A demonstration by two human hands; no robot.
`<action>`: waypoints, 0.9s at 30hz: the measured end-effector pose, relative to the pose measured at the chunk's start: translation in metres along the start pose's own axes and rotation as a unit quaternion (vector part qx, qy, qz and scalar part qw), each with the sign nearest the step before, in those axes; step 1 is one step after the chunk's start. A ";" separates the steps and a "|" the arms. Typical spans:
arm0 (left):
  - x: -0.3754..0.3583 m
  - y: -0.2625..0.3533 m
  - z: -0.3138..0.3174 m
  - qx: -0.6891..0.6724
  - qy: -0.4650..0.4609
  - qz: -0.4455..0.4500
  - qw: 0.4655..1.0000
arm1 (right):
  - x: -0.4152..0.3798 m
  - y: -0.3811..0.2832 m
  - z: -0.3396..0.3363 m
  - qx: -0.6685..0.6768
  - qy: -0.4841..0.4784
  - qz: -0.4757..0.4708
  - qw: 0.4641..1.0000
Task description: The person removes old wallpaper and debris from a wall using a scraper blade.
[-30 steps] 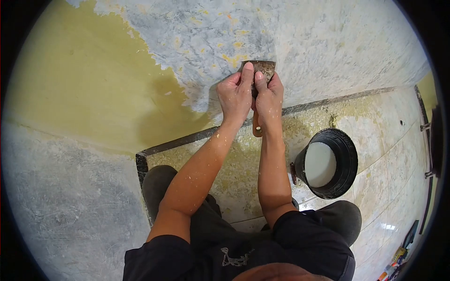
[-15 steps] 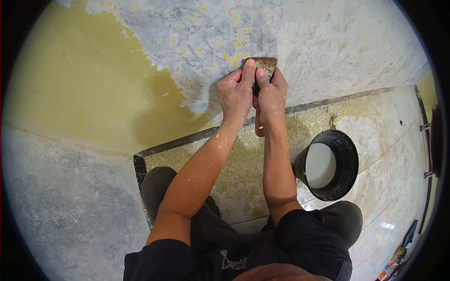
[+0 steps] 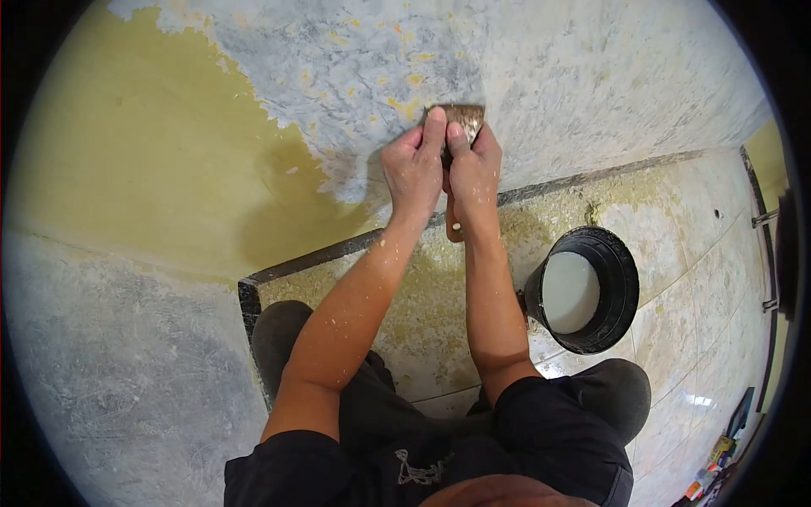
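Both of my hands grip one paint scraper [image 3: 466,116], its wide rusty blade against the wall. My left hand [image 3: 414,171] closes on the blade's left side, thumb lying along it. On the other side my right hand [image 3: 476,176] wraps the scraper, its thumb also on the blade. The orange-brown handle end pokes out below, beside my right wrist. The wall [image 3: 329,72] is bare grey and white around the blade, with small yellow specks. Yellow-green paint [image 3: 169,135] covers its left part. Pale flakes stick to my forearms.
A black bucket [image 3: 627,291] holding whitish liquid stands on the floor to the right of my right forearm. Paint scrapings [image 3: 422,287] litter the floor along the dark skirting strip [image 3: 325,253]. Several tools [image 3: 718,460] lie at the lower right edge.
My hands and the scraper have shifted slightly left along the wall. The camera view has also moved a little. Both hands keep their hold.
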State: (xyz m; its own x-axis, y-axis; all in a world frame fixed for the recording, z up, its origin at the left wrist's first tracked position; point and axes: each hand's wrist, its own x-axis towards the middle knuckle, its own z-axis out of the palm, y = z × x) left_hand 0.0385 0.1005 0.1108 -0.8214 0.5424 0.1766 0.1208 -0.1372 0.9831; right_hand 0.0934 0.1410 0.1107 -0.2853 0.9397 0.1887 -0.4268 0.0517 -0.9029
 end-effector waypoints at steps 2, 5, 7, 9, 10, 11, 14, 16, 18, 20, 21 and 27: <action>0.000 -0.002 0.001 0.015 -0.003 -0.017 1.000 | -0.002 0.004 -0.005 -0.028 0.008 0.027 0.999; 0.001 0.006 -0.001 -0.030 -0.021 -0.030 0.999 | 0.006 -0.004 0.000 -0.010 -0.006 0.048 0.999; 0.005 0.019 -0.004 -0.039 -0.026 -0.027 0.999 | 0.002 -0.034 0.006 -0.002 -0.024 0.112 0.993; 0.003 0.011 -0.005 -0.032 -0.024 -0.034 0.999 | 0.002 -0.013 0.002 -0.025 -0.018 0.070 0.997; 0.004 0.013 -0.003 -0.026 -0.025 -0.033 0.999 | 0.004 -0.007 0.001 -0.044 -0.010 0.022 0.999; 0.001 0.014 -0.001 -0.027 -0.026 -0.030 0.999 | 0.005 -0.003 -0.002 -0.043 -0.010 0.019 0.999; -0.008 0.023 0.001 -0.021 -0.038 -0.073 0.996 | 0.002 -0.007 -0.007 0.014 -0.018 0.053 0.998; -0.007 0.023 0.003 -0.060 -0.058 -0.075 0.994 | 0.003 -0.022 -0.007 0.014 -0.035 0.120 0.992; -0.005 0.018 0.004 -0.055 -0.053 -0.060 0.995 | 0.007 -0.014 -0.006 0.011 -0.024 0.086 0.996; -0.001 0.010 0.004 -0.050 -0.045 -0.049 0.997 | 0.009 -0.010 -0.009 -0.017 -0.025 0.063 0.998; 0.000 0.007 0.003 -0.033 -0.045 -0.038 0.998 | 0.009 -0.007 -0.011 -0.020 -0.023 0.067 0.997; 0.004 0.031 0.006 -0.051 -0.021 -0.020 0.998 | 0.019 -0.019 0.006 -0.066 -0.023 -0.038 0.997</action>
State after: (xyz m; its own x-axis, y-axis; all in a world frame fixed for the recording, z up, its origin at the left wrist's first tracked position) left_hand 0.0420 0.1033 0.1424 -0.7998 0.5835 0.1408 0.0288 -0.1970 0.9800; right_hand 0.0911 0.1560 0.1340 -0.2970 0.9149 0.2734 -0.3326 0.1693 -0.9277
